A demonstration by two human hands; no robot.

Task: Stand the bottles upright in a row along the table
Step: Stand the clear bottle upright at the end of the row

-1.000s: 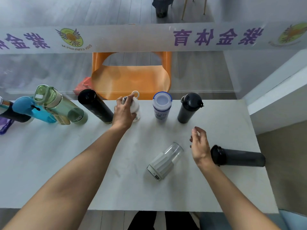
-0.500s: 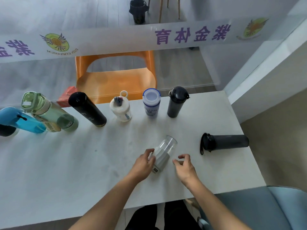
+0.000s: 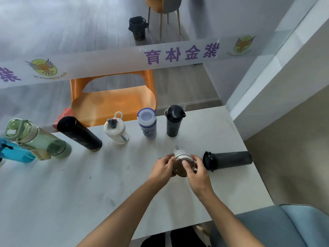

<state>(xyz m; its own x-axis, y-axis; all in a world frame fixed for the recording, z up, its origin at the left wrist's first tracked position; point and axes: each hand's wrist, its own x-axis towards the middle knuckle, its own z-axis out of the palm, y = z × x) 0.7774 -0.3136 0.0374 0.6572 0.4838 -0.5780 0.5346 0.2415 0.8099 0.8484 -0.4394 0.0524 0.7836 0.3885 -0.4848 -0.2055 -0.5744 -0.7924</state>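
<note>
Left hand [image 3: 162, 169] and right hand [image 3: 195, 172] apparently cupped together, grip closed.

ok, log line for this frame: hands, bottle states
left hand + right hand: gripping clear bottle, off the row | dark bottle: lying, untouched | row: black-lid bottle upright

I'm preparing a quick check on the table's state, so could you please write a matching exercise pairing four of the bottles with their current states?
Things:
1. clear bottle
2. dark grey bottle
3. blue-rimmed white bottle
4. green bottle

States:
A. lying on its side, right of the hands
B. standing in the row, near its left end
C. gripped by both hands
D. standing between two other upright bottles

Pairs: 1-C, 2-A, 3-D, 4-B
</note>
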